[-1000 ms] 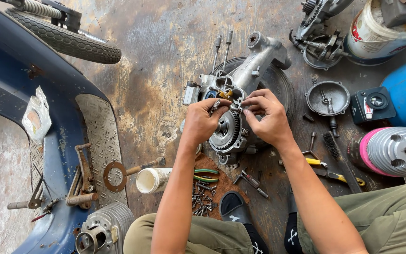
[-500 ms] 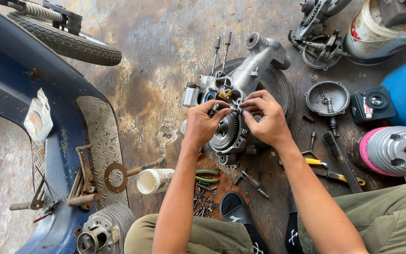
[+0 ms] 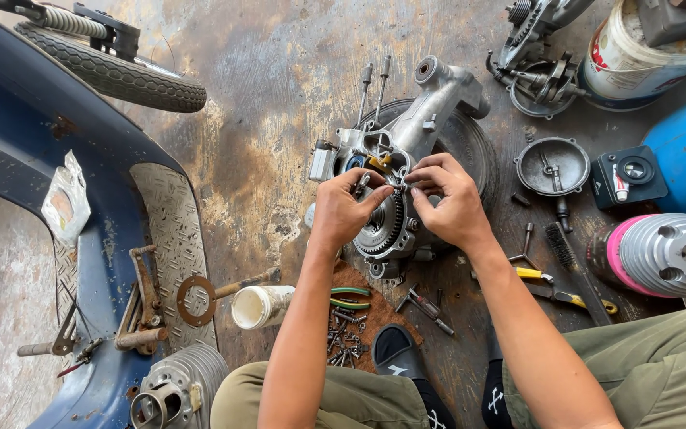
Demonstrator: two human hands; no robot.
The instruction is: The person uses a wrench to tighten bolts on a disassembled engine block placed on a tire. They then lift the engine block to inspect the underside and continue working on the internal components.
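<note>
A grey metal engine casing [image 3: 426, 111] lies on the stained floor in front of me, with a round toothed gear [image 3: 381, 230] at its near end. My left hand [image 3: 343, 210] and my right hand [image 3: 450, 199] meet over the casing just above that gear. Both pinch at a small metal part [image 3: 397, 181] between their fingertips; the part is mostly hidden by the fingers. Two threaded studs [image 3: 374, 83] stick out of the casing's far side.
A blue scooter body [image 3: 49, 199] and its tyre [image 3: 112, 71] fill the left. A pile of bolts [image 3: 343, 338], green-handled pliers [image 3: 351, 295], a white cup [image 3: 259, 306] and a finned cylinder [image 3: 180, 389] lie near my knees. A round cover [image 3: 553, 165], wire brush [image 3: 573, 266], yellow-handled tool [image 3: 553, 286] and pink-rimmed cylinder [image 3: 660, 254] sit right.
Both hands stay at the same spot on the casing; the fingertips have shifted slightly around the small part. Nothing else has moved.
</note>
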